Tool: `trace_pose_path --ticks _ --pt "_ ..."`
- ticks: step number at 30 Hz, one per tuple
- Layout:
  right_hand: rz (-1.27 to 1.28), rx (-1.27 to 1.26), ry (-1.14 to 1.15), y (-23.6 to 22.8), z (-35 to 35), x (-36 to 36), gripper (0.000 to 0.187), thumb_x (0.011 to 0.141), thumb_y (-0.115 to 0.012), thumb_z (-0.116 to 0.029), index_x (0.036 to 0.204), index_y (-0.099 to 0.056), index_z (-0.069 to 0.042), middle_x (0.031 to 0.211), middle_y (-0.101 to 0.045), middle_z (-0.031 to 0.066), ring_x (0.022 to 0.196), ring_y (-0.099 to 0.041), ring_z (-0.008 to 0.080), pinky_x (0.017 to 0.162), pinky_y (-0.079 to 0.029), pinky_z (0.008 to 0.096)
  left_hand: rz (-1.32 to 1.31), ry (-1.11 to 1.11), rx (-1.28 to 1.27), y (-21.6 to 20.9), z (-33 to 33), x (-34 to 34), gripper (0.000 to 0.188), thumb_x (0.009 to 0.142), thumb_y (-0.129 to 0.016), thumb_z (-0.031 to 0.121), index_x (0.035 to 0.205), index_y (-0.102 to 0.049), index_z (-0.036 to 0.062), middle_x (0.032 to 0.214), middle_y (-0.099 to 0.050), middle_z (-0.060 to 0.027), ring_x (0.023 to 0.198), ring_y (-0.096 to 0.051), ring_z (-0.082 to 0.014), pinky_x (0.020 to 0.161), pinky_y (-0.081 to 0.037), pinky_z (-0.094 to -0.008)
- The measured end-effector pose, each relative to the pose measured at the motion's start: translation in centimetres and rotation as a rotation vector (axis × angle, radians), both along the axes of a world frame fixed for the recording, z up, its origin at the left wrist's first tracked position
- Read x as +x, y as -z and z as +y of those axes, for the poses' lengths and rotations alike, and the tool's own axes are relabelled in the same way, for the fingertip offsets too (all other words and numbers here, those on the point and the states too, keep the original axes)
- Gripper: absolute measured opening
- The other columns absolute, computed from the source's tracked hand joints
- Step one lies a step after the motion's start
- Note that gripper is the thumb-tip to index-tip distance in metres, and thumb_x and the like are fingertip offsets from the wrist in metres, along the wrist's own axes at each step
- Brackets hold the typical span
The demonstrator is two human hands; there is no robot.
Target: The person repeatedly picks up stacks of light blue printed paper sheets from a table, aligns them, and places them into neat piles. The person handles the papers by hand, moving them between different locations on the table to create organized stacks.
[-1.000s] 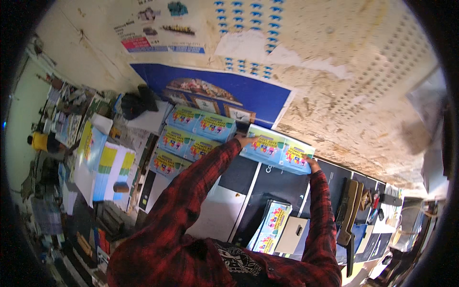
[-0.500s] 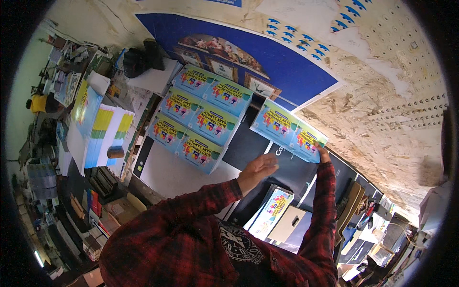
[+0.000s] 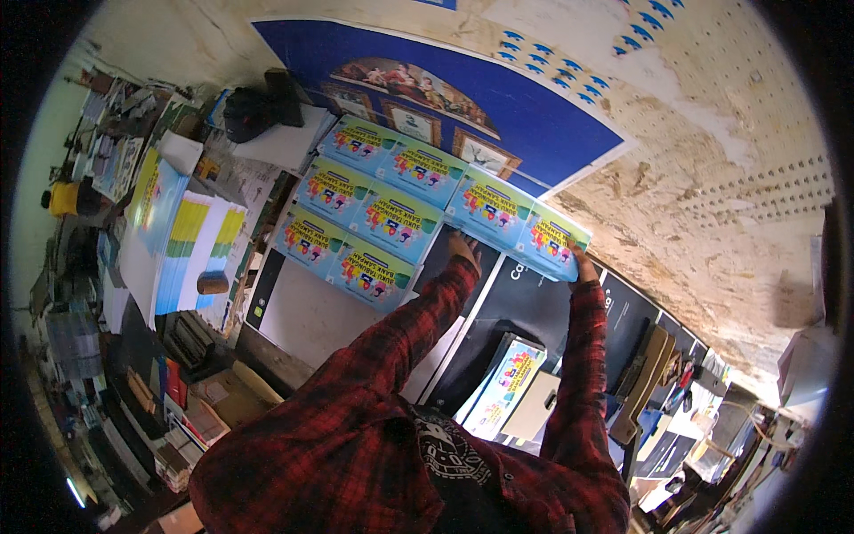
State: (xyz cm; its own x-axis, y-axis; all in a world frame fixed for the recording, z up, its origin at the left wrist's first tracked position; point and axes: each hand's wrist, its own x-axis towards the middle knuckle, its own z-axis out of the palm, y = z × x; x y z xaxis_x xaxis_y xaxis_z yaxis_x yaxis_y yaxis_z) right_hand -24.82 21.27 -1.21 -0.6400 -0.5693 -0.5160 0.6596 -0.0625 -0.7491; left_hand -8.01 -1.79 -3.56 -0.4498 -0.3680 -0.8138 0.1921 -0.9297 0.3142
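Observation:
A stack of printed cover sheets (image 3: pixel 498 218), light blue and green with yellow lettering, lies along the far side of the dark work surface. My right hand (image 3: pixel 584 266) holds this stack at its near right corner. My left hand (image 3: pixel 463 248) is open beside the stack's near left corner, fingers stretched toward its edge; whether they press on it I cannot tell. The stack's left end meets a block of similar printed stacks (image 3: pixel 391 218), laid in rows and squared together.
At left stands a tall pile of printed sheets (image 3: pixel 169 231) with a brown block (image 3: pixel 213 283) against it. Near my body are a narrow printed stack (image 3: pixel 507 387) and a beige box (image 3: pixel 531 405). A blue poster (image 3: pixel 551 147) hangs on the stained wall behind.
The stack in my right hand has moved left and up against the other stacks. My left hand has moved from the air above the surface to the stack's near left corner.

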Motion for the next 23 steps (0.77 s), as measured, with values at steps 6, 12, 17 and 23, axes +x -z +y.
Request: trace_pose_path --ticks 6,12,17,23 --pt "-0.232 -0.079 0.801 -1.3 4.0 6.1 0.102 0.075 -0.046 -0.074 0.140 -0.028 0.002 0.135 -0.042 0.0209 0.123 -0.043 0.0340 0.105 -0.029 0.0481 -0.087 0.013 0.045 -3.4 -0.5 -0.2 0.057 0.087 -0.034 0.055 0.131 -0.043 0.0187 0.131 -0.046 -0.0032 0.123 -0.040 -0.0203 0.104 -0.021 -0.0429" --pt "-0.594 -0.397 1.034 -2.2 -2.3 14.1 0.113 0.071 -0.045 -0.076 0.143 -0.012 0.005 0.149 -0.017 0.0235 0.138 -0.018 0.0371 0.110 -0.019 0.0471 -0.090 -0.139 0.114 -2.5 -0.7 -0.7 0.066 0.088 -0.030 0.056 0.135 -0.038 0.0095 0.137 -0.041 -0.0086 0.130 -0.035 -0.0223 0.110 -0.017 -0.0467" --pt "-0.622 -0.356 1.293 -2.7 -5.7 11.4 0.118 0.069 -0.042 -0.079 0.144 -0.006 0.004 0.150 -0.017 0.0189 0.139 -0.018 0.0335 0.109 -0.020 0.0457 -0.133 -0.109 0.132 -3.2 -1.1 -1.5 0.067 0.086 -0.031 0.059 0.132 -0.042 0.0100 0.133 -0.044 -0.0084 0.127 -0.038 -0.0209 0.109 -0.016 -0.0478" --pt "-0.602 -0.480 1.187 -4.5 -6.6 10.5 0.110 0.070 -0.031 -0.082 0.145 -0.015 -0.003 0.149 -0.021 0.0198 0.138 -0.021 0.0339 0.110 -0.012 0.0534 -0.097 -0.266 0.153 -3.7 -0.4 -2.2 0.062 0.087 -0.030 0.056 0.126 -0.050 0.0120 0.131 -0.049 -0.0074 0.123 -0.044 -0.0224 0.099 -0.032 -0.0447"
